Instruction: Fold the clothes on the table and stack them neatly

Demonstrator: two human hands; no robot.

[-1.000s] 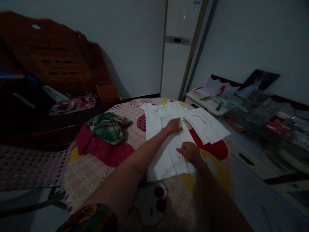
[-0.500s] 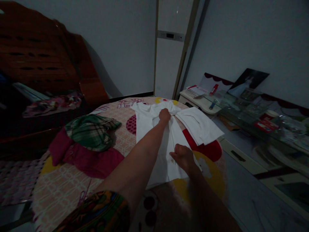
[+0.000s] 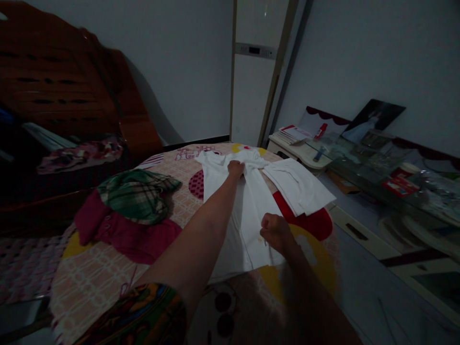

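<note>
A white short-sleeved shirt (image 3: pixel 253 215) lies spread on the round table, its collar end away from me and a lengthwise crease down its middle. Near the collar, my left hand (image 3: pixel 236 168) is closed on the shirt's cloth. Closer to me, my right hand (image 3: pixel 277 234) is curled shut over the shirt's right side, pinching the fabric there; its fingertips are partly hidden. My left forearm covers part of the shirt's left half. Beside it on the right rests a folded white garment (image 3: pixel 300 187), apart from both hands.
A green plaid garment (image 3: pixel 134 194) and a magenta garment (image 3: pixel 125 237) lie heaped on the left of the patterned tablecloth (image 3: pixel 82 282). A wooden bench (image 3: pixel 53 91) stands at the left. A glass-topped cabinet (image 3: pixel 359 167) holding assorted items runs along the right.
My left hand has shifted slightly left near the collar, pulling cloth with it. My right hand has moved a little to the right, and the crease in the shirt has changed shape.
</note>
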